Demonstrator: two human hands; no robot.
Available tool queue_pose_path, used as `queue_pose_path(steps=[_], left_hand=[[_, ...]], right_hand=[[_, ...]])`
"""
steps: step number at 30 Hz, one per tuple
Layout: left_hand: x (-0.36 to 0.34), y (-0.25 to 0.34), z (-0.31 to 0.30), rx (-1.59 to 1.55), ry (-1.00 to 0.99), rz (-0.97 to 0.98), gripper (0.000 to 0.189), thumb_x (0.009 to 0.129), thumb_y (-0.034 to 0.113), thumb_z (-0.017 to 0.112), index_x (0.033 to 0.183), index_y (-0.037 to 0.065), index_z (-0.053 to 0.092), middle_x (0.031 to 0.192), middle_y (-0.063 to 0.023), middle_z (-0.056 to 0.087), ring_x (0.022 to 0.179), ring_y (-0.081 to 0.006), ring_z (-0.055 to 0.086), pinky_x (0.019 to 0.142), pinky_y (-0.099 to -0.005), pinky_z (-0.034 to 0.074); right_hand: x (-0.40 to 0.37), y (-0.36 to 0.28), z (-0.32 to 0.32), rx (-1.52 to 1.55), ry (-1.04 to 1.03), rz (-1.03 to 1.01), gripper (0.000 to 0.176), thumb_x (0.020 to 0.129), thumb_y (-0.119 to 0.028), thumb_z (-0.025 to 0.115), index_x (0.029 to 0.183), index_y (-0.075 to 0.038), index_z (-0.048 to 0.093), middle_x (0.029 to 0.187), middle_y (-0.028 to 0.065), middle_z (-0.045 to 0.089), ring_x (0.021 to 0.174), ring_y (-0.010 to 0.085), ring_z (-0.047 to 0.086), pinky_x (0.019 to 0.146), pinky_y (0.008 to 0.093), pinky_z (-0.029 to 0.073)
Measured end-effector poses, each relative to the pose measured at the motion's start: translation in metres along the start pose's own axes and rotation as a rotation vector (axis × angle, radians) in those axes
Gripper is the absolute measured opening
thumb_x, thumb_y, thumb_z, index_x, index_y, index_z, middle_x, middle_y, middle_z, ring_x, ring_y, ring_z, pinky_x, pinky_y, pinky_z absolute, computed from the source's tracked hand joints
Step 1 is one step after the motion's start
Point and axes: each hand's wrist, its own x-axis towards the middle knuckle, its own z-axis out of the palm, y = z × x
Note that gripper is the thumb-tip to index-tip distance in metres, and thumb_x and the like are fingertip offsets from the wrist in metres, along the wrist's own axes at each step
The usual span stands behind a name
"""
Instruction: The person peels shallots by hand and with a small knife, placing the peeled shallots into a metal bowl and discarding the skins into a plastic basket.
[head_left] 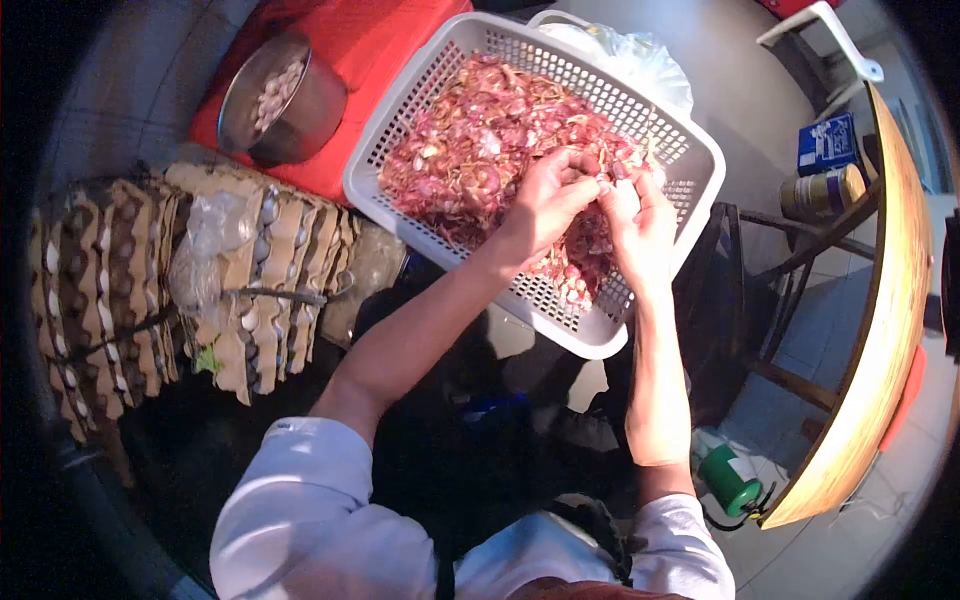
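A grey plastic basket (400, 218) with perforated walls holds a heap of reddish-purple shallots or similar small bulbs (470, 150) with loose dry skins. Over the right part of the heap, my left hand (552, 200) and my right hand (640, 215) meet at the fingertips. Both are closed in a pinch around something small and pale, too small to name. To the upper left, a metal pot (310, 120) contains pale peeled bulbs (277, 95).
The pot stands on a red surface (370, 45). Stacked egg trays (250, 330) with a clear plastic bag (213, 235) are at the left. A wooden tabletop (870, 350), a blue box (828, 143), a can (825, 192) and a green canister (728, 480) are at the right.
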Motion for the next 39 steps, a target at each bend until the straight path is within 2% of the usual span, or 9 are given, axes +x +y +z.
queue_pose_path(steps=[11, 14, 20, 23, 31, 34, 35, 38, 39], left_hand=[[0.006, -0.005, 0.005, 0.218, 0.074, 0.012, 0.016, 0.087, 0.002, 0.056, 0.102, -0.002, 0.059, 0.089, -0.0044, 0.063, 0.077, -0.008, 0.061, 0.068, -0.0218, 0.05], [0.005, 0.01, 0.003, 0.162, -0.018, -0.125, 0.017, 0.089, 0.004, 0.057, 0.105, -0.002, 0.057, 0.092, -0.0051, 0.062, 0.076, -0.0095, 0.061, 0.068, -0.023, 0.053], [0.01, 0.027, -0.019, 0.145, -0.249, -0.213, 0.027, 0.094, 0.013, 0.059, 0.115, -0.004, 0.053, 0.093, -0.0075, 0.062, 0.077, -0.0114, 0.062, 0.065, -0.0232, 0.056], [0.008, 0.035, -0.018, 0.225, -0.258, -0.267, 0.024, 0.095, 0.016, 0.058, 0.11, -0.003, 0.055, 0.088, -0.0078, 0.063, 0.07, -0.0112, 0.063, 0.061, -0.0224, 0.054], [0.008, 0.021, -0.012, 0.207, -0.218, -0.185, 0.01, 0.092, 0.008, 0.055, 0.098, 0.0, 0.054, 0.084, -0.005, 0.06, 0.062, -0.0107, 0.059, 0.053, -0.0223, 0.048], [0.005, 0.022, -0.009, 0.176, -0.118, -0.248, 0.012, 0.09, 0.003, 0.046, 0.099, 0.0, 0.053, 0.077, -0.005, 0.057, 0.058, -0.01, 0.056, 0.05, -0.0229, 0.045], [0.004, 0.027, -0.003, 0.225, -0.102, -0.266, 0.013, 0.089, 0.002, 0.045, 0.099, 0.0, 0.053, 0.075, -0.0049, 0.056, 0.057, -0.0101, 0.055, 0.049, -0.023, 0.044], [0.002, 0.033, -0.002, 0.21, -0.119, -0.29, 0.014, 0.091, 0.004, 0.045, 0.103, 0.002, 0.051, 0.078, -0.0044, 0.055, 0.061, -0.0102, 0.055, 0.05, -0.0229, 0.047], [0.006, 0.026, -0.006, 0.157, -0.141, -0.235, 0.014, 0.092, 0.005, 0.045, 0.105, 0.002, 0.051, 0.08, -0.0044, 0.055, 0.064, -0.01, 0.055, 0.052, -0.023, 0.048]], right_hand=[[-0.001, 0.002, 0.0, -0.097, -0.013, -0.037, 0.025, 0.086, -0.018, 0.064, 0.106, -0.002, 0.063, 0.082, 0.0098, 0.066, 0.066, 0.014, 0.053, 0.063, 0.0294, 0.044], [0.002, 0.0, -0.004, -0.134, 0.014, -0.098, 0.025, 0.088, -0.019, 0.064, 0.105, -0.002, 0.063, 0.084, 0.01, 0.066, 0.07, 0.0138, 0.055, 0.066, 0.0289, 0.044], [0.002, -0.006, -0.009, 0.006, -0.077, 0.111, 0.028, 0.09, -0.018, 0.063, 0.111, 0.0, 0.06, 0.088, 0.0121, 0.065, 0.084, 0.0155, 0.059, 0.078, 0.0312, 0.047], [0.002, -0.009, -0.011, -0.146, -0.114, 0.027, 0.032, 0.089, -0.014, 0.063, 0.116, 0.003, 0.059, 0.111, 0.0128, 0.066, 0.105, 0.0194, 0.059, 0.095, 0.0331, 0.042], [-0.001, -0.019, -0.01, -0.07, -0.104, -0.003, 0.024, 0.091, -0.014, 0.061, 0.108, 0.004, 0.061, 0.094, 0.0054, 0.064, 0.089, 0.0135, 0.057, 0.082, 0.0279, 0.045], [-0.001, -0.008, -0.013, 0.191, -0.142, 0.196, 0.026, 0.091, -0.015, 0.061, 0.111, 0.003, 0.061, 0.096, 0.0027, 0.064, 0.088, 0.0115, 0.057, 0.081, 0.0261, 0.045], [0.002, 0.007, -0.014, 0.028, -0.132, 0.132, 0.03, 0.092, -0.017, 0.061, 0.115, 0.001, 0.06, 0.096, 0.0006, 0.063, 0.086, 0.0086, 0.056, 0.078, 0.0235, 0.045], [0.003, -0.013, -0.011, 0.074, -0.024, 0.005, 0.03, 0.09, -0.017, 0.06, 0.116, -0.002, 0.063, 0.093, 0.0074, 0.068, 0.087, 0.0128, 0.058, 0.08, 0.0284, 0.047], [0.004, -0.014, -0.013, 0.125, -0.046, 0.163, 0.03, 0.091, -0.017, 0.06, 0.116, -0.001, 0.062, 0.098, 0.0081, 0.068, 0.09, 0.0137, 0.059, 0.085, 0.0292, 0.046]])
